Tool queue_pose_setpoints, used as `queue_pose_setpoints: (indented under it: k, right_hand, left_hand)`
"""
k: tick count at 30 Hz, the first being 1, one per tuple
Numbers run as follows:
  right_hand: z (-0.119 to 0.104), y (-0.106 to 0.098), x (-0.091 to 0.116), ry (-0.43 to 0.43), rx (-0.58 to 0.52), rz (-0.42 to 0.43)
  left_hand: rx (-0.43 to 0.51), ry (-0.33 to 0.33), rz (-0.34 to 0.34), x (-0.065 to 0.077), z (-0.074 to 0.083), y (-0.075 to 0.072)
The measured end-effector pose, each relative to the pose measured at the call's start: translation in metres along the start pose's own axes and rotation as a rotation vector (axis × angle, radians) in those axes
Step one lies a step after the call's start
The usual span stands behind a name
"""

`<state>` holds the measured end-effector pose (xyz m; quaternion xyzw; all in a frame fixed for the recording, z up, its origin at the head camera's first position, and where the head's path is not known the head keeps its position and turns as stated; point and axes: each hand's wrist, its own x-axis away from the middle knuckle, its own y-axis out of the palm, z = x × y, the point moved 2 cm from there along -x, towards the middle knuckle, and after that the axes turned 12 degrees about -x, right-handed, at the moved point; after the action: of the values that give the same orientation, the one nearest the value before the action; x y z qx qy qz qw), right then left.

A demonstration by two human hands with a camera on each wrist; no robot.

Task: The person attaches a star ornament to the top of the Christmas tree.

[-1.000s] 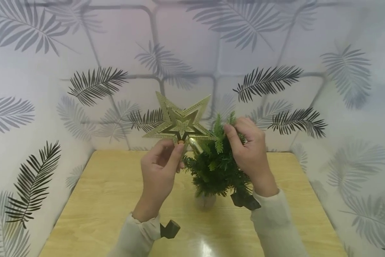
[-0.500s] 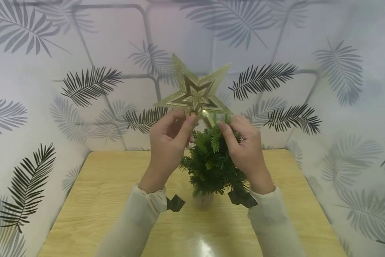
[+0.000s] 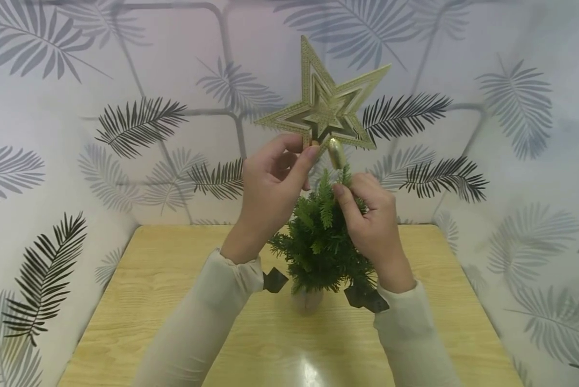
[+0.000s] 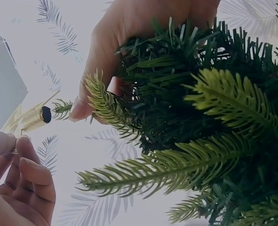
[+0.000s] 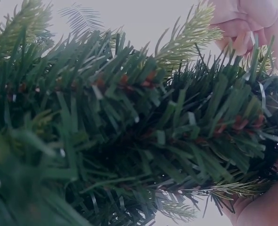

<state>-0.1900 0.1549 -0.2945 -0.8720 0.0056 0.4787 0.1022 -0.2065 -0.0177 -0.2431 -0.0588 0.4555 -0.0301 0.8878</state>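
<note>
My left hand [image 3: 275, 193] pinches a gold star tree topper [image 3: 324, 110] by its lower point, between thumb and fingers. The star leans to the right, and its gold socket [image 3: 336, 153] sits just above the tip of a small artificial Christmas tree [image 3: 318, 247]. In the left wrist view the socket's dark open end [image 4: 46, 114] faces the tree's top sprig [image 4: 62, 109], with a small gap between them. My right hand [image 3: 374, 226] pinches the tree near its top. Green branches fill most of the right wrist view, partly hiding that hand [image 5: 266, 202].
The tree's pale round base [image 3: 307, 301] stands on a light wooden table [image 3: 173, 301]. Dark wrist mounts [image 3: 275, 280] show at both cuffs. A leaf-patterned backdrop [image 3: 280, 54] encloses the table at the back and sides.
My left hand has raised the star and carried it rightward, from beside the tree to above its tip. My right hand stays at the treetop.
</note>
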Motion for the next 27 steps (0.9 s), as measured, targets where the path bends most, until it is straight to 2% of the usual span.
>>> queue_pose_setpoints:
  k: [6, 13, 21, 27]
  right_hand:
    - [0.001, 0.0, 0.0, -0.004, -0.007, -0.006]
    - [0.002, -0.001, 0.0, -0.009, 0.001, -0.016]
    - [0.0, 0.001, 0.0, -0.005, -0.007, -0.007]
    - [0.0, 0.001, 0.0, 0.001, -0.019, 0.009]
  left_hand:
    - [-0.022, -0.009, -0.009, -0.005, -0.001, 0.003]
    - [-0.072, 0.005, -0.077, -0.015, 0.002, 0.005]
    - [-0.14, 0.012, -0.134, -0.014, 0.0, 0.005]
    - [-0.151, 0.006, -0.141, -0.012, 0.0, 0.005]
